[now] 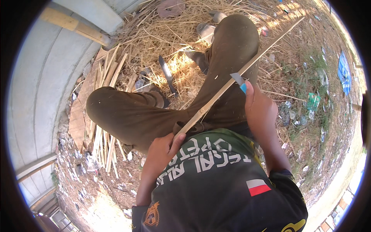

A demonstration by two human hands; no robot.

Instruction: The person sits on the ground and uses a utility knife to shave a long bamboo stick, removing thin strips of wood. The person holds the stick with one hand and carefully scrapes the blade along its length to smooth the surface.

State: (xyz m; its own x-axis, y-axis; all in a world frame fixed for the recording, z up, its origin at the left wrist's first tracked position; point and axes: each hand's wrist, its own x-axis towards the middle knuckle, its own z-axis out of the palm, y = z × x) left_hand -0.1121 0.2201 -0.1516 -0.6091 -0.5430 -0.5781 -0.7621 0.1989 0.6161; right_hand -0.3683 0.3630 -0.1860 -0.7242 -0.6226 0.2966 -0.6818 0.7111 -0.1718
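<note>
A long, thin bamboo strip runs slantwise from my lap up to the far right, over my right thigh. Its near end is gripped by my left hand, thumb on top, close to my waist. My right hand is closed round a knife with a short, pale blade and a bit of blue at the handle. The blade lies across the strip, touching it near its middle. A thin shaving curls off the strip near my left hand. Most of the knife's handle is hidden in my right fist.
A larger, dark blade lies on the straw between my legs. Split bamboo strips are piled at left on brown cardboard, beside a pale panel wall. Straw, litter and a blue plastic sheet cover the ground around.
</note>
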